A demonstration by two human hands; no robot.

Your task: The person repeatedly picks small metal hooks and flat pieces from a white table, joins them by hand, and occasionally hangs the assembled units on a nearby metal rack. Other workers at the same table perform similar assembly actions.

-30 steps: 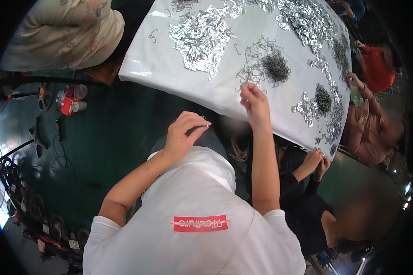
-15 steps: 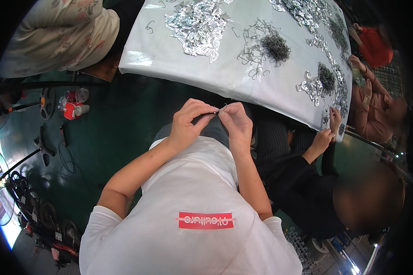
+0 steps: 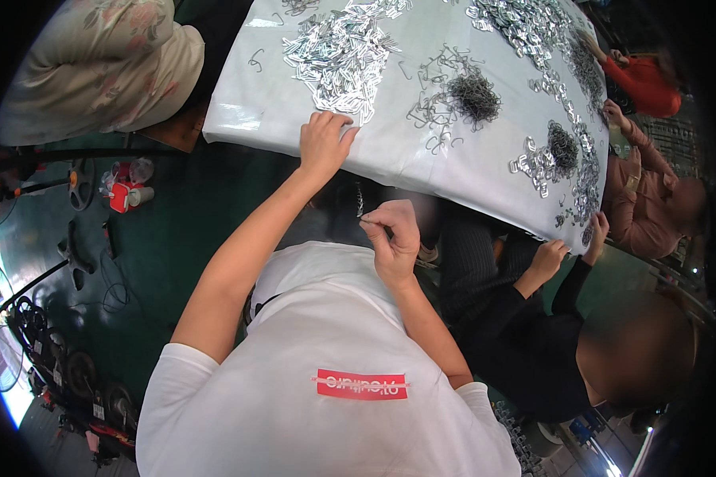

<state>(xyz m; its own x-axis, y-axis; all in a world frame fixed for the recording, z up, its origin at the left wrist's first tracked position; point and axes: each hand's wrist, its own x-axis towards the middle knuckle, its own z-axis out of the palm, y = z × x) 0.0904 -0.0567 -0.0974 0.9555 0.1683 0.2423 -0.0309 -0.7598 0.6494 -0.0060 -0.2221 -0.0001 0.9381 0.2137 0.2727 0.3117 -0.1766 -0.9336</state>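
Note:
Over the near edge of the table, my left hand (image 3: 324,149) reaches to the near end of a heap of small, elongated silvery metal pieces (image 3: 346,60). Its thumb stands apart from the bent fingers, and nothing shows between them. Lower and to the right, off the table in front of my body, my right hand (image 3: 395,238) is closed in a pinch. From its fingertips a thin, silvery metal strand (image 3: 359,200) sticks up; it looks jagged, and its exact kind is too small to tell.
Dark wire hooks (image 3: 475,97) lie heaped on the white-covered table (image 3: 286,131), right of the silvery pieces. More metal parts (image 3: 525,32) spread along the far right. A co-worker in black (image 3: 525,334) sits close on my right; another person's patterned clothing (image 3: 111,71) is at upper left.
My hands were together in front of me and have parted. The left moved up to the heap on the table; the right dropped slightly, with the thin metal strand now showing above its fingers.

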